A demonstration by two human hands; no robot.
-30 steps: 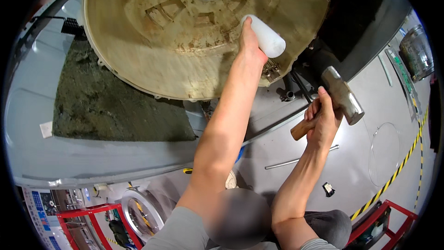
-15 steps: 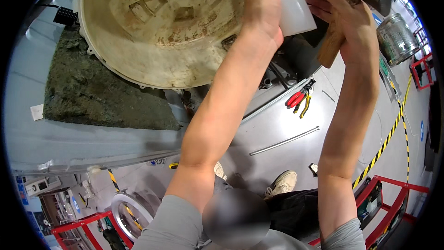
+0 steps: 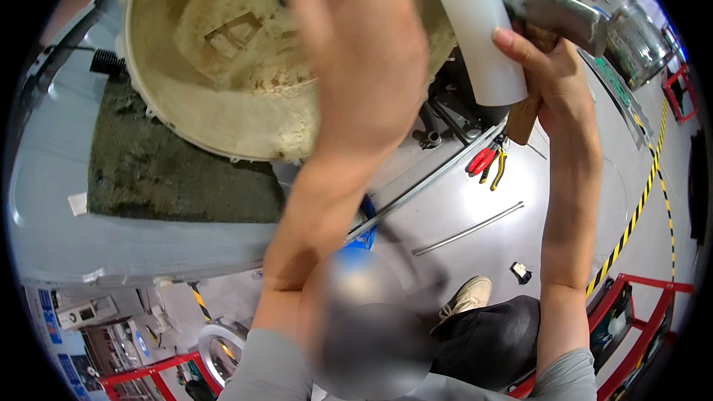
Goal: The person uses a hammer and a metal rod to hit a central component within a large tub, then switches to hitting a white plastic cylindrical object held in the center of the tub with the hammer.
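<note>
My right hand (image 3: 562,85) is closed around a hammer (image 3: 572,22) with a wooden handle and a grey metal head. Its thumb also presses against a white plastic cylinder (image 3: 481,37), which leans beside the hammer. My left hand (image 3: 364,59) is raised in front of a large cream plastic tub (image 3: 186,96), seemingly a washing machine's outer tub. That hand is smeared by motion and its fingertips run out at the top edge. Rusty brown stains mark the tub's inside, and part of it is hidden behind my left hand.
The tub lies over a grey metal cabinet (image 3: 148,249) with a dark, rough pad (image 3: 174,171). On the floor are red- and yellow-handled pliers (image 3: 490,165), a metal rod (image 3: 468,229) and a small black-and-white part (image 3: 521,273). Red-framed racks (image 3: 635,319) stand at lower right.
My left hand has let go of the white cylinder and moved left across the tub. The cylinder is now held at my right hand, next to the hammer. The view has shifted slightly.
</note>
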